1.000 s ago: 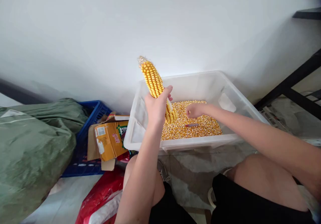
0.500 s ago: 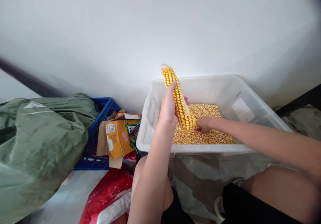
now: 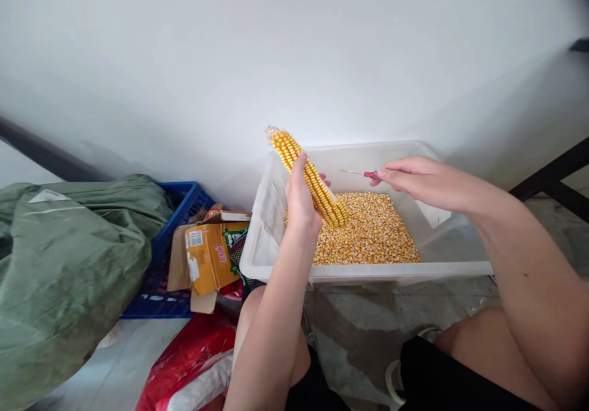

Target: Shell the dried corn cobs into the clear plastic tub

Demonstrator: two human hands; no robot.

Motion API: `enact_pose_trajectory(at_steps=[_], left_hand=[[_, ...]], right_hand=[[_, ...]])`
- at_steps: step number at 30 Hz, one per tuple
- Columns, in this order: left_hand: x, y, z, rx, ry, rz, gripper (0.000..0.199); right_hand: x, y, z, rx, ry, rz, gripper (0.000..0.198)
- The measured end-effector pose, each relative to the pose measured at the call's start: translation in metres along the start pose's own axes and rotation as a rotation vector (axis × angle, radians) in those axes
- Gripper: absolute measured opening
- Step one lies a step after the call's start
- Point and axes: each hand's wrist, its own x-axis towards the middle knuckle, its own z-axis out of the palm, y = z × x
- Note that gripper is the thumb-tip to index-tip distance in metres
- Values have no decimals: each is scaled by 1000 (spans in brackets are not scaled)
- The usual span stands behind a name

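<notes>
My left hand [image 3: 304,199] is wrapped round a yellow corn cob [image 3: 317,185], held tilted over the left part of a white plastic bin [image 3: 363,270]. A bare pale strip shows along the cob's right side, where kernels are off. In my right hand [image 3: 414,181] is a screwdriver with a red handle [image 3: 370,175], its thin metal shaft pointing left toward the cob without touching it. Loose corn kernels [image 3: 377,233] cover much of the bin's floor below both hands.
Left of the bin lie an open orange cardboard box [image 3: 209,257] and a blue plastic crate [image 3: 159,276]. A large green sack [image 3: 69,270] rests on the crate. A red and white bag [image 3: 193,362] is by my left leg. Behind stands a white wall [image 3: 294,49].
My right hand has risen from the kernels, and the screwdriver now shows in it. The cob in my left hand has shifted left and tilted further over.
</notes>
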Motion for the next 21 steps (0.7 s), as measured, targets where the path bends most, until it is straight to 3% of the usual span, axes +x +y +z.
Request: enact_pose_trajectory(at_steps=[5, 10, 14, 21], left_hand=[[-5, -1, 7, -7, 10, 72, 62], [-6, -5, 12, -3, 13, 76, 62], [-7, -6, 15, -13, 10, 67, 60], [-7, -7, 15, 1, -2, 57, 59]], right_hand=[[-43, -35, 3, 110, 10, -65, 39], [-45, -41, 12, 26, -54, -51, 42], [-50, -44, 11, -73, 39, -30, 42], [-54, -44, 12, -107, 58, -54, 37]])
